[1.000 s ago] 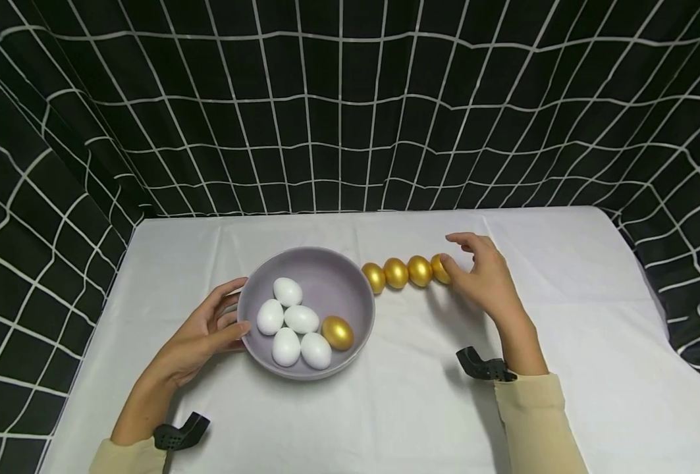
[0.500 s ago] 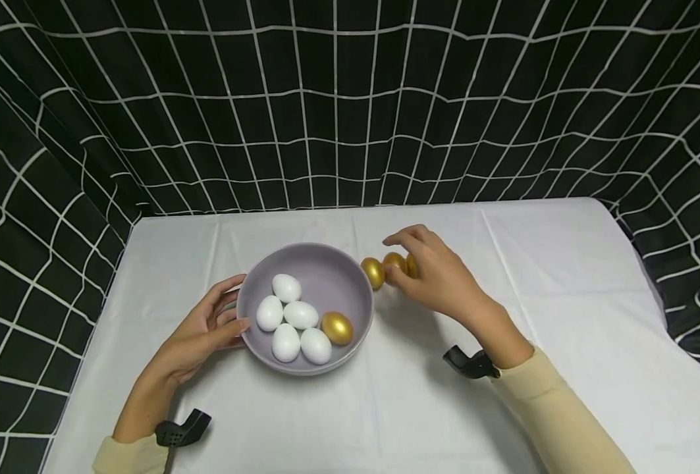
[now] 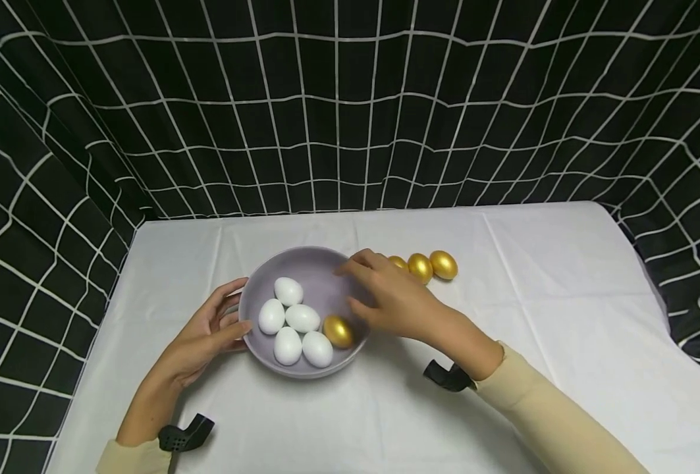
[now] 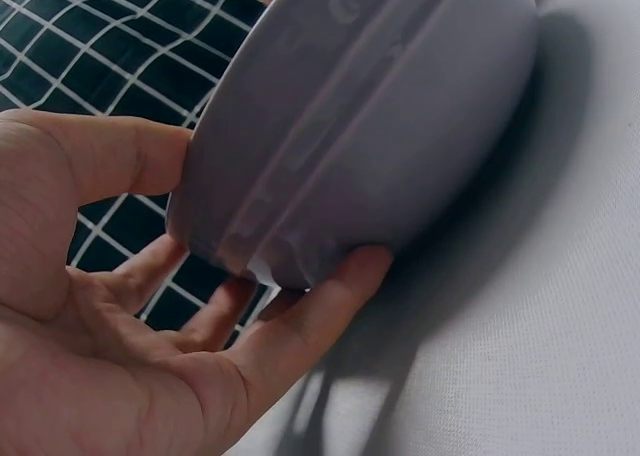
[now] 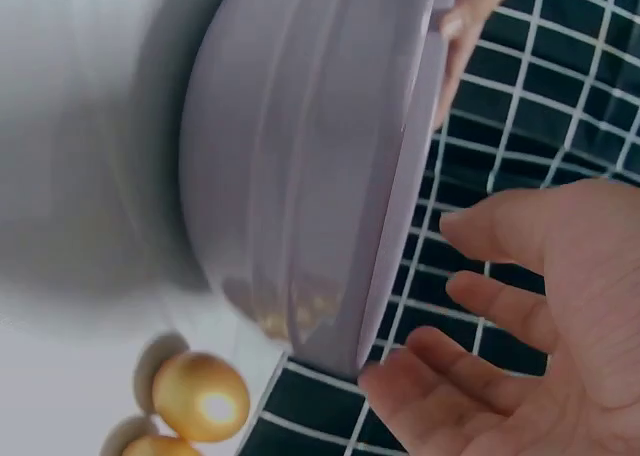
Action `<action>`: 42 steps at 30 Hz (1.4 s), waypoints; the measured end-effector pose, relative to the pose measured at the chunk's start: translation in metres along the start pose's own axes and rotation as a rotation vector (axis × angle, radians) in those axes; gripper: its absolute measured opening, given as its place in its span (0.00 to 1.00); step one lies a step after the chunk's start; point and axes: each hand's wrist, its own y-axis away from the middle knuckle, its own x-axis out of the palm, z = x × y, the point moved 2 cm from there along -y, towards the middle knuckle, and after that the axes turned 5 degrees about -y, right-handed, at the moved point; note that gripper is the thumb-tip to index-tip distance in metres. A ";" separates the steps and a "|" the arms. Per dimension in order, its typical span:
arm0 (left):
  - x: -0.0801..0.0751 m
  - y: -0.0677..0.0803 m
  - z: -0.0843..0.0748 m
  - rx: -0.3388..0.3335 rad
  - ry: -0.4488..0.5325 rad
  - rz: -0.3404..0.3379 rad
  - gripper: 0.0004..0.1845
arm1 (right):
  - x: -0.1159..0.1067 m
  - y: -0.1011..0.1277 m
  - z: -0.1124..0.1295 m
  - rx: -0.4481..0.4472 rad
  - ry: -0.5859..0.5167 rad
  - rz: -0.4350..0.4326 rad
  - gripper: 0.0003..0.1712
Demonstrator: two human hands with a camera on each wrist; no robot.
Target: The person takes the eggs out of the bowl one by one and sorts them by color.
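Two hands meet at the bowl [image 3: 308, 263]: the left hand [image 3: 207, 332] cups its rim with curled fingers, the right hand [image 3: 394, 299] hovers over it, fingers loosely spread, holding nothing.

We see a tabletop [image 3: 563, 316] covered with a white cloth. On it rests a grey bowl [image 3: 320, 266], left of centre. Just beside the bowl's far right rim lie three golden eggs [image 3: 421, 266] in a short touching row.
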 end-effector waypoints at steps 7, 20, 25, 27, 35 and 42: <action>-0.003 0.002 0.000 0.000 -0.003 -0.001 0.44 | 0.009 -0.014 0.014 -0.032 -0.018 0.153 0.24; -0.003 0.000 0.000 0.005 0.016 0.008 0.44 | 0.030 -0.026 0.026 -0.032 0.078 0.412 0.04; -0.003 -0.001 0.001 0.012 0.025 0.017 0.44 | 0.032 -0.028 0.026 0.037 0.102 0.460 0.06; -0.003 -0.002 0.001 0.015 0.029 0.020 0.44 | 0.032 -0.028 0.025 0.045 0.104 0.465 0.07; -0.001 -0.001 0.000 0.021 0.029 0.023 0.43 | 0.036 -0.028 0.024 0.084 0.078 0.448 0.03; -0.001 -0.001 0.000 0.015 0.028 0.022 0.43 | 0.036 -0.026 0.022 0.101 0.051 0.443 0.12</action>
